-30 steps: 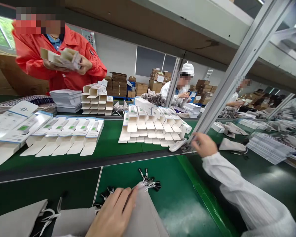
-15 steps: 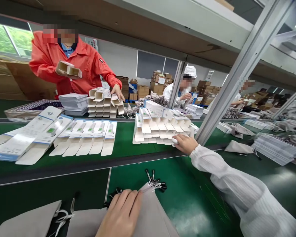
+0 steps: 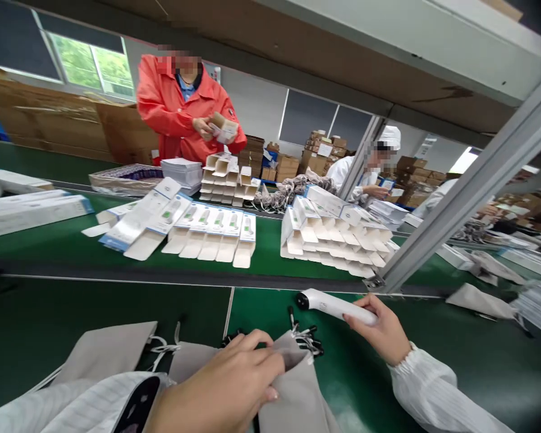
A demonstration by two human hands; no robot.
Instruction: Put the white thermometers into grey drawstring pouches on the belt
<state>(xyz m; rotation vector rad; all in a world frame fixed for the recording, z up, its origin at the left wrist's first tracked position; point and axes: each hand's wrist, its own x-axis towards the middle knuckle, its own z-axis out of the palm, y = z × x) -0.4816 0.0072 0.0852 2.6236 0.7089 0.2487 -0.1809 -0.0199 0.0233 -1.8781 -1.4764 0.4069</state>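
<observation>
In my right hand (image 3: 383, 334) is a white handheld device (image 3: 336, 304), long and slim, with a round black tip pointing left. My right fingers and thumb close round its rear end, above the green surface. My left hand (image 3: 225, 376) grips the edge of a grey drawstring pouch (image 3: 293, 385), whose mouth gapes toward the device. White cords with black ends (image 3: 309, 343) bunch beside that mouth. Another grey pouch (image 3: 106, 349) lies to the left, partly behind my left sleeve.
Stacked open white boxes (image 3: 333, 240) stand on the belt ahead, near a metal post (image 3: 464, 180). A row of printed boxes (image 3: 211, 231) is left of them. Closed boxes (image 3: 36, 210) lie far left. Across the belt, a co-worker in red (image 3: 180, 114) holds cartons. A shelf (image 3: 342, 66) overhangs.
My right hand has come back from the box stack with the white device. My left hand has shifted, and the pouch mouth now gapes. The view has turned left; the co-worker has lifted cartons.
</observation>
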